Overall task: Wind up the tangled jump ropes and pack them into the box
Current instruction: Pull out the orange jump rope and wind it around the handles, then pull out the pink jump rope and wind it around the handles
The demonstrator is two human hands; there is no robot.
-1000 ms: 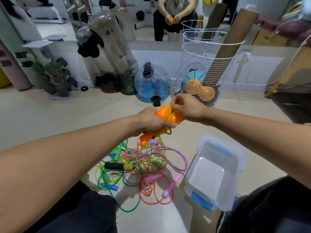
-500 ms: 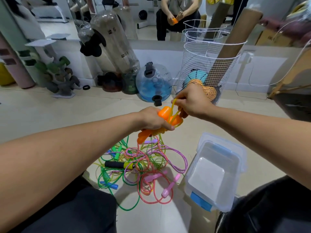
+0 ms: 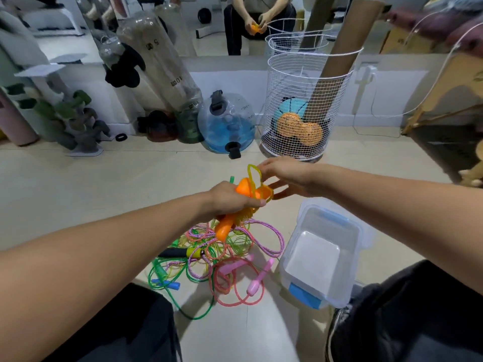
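My left hand [image 3: 232, 199] grips an orange-handled jump rope [image 3: 244, 190] whose yellow cord is wound around the two handles, held above the floor. One yellow loop [image 3: 253, 176] sticks up from the bundle. My right hand [image 3: 285, 178] is just right of it, fingers spread, its fingertips touching that loop. Below lies a tangled pile of jump ropes [image 3: 217, 257] in pink, green, purple and yellow, with pink, blue and black handles. A clear plastic box [image 3: 350, 278] with blue latches stands open on the floor to the right of the pile, nothing inside it.
A white wire basket [image 3: 308, 82] with balls and a cardboard tube stands ahead by the wall. A blue water jug [image 3: 227, 121], big clear bottles and a dumbbell rack [image 3: 75, 118] line the mirror wall. My knees frame the pile.
My right hand has let go of its pinch on the yellow cord and opened its fingers, leaving a loop standing above the handles. My left hand still holds the bundle, slightly lower in view.
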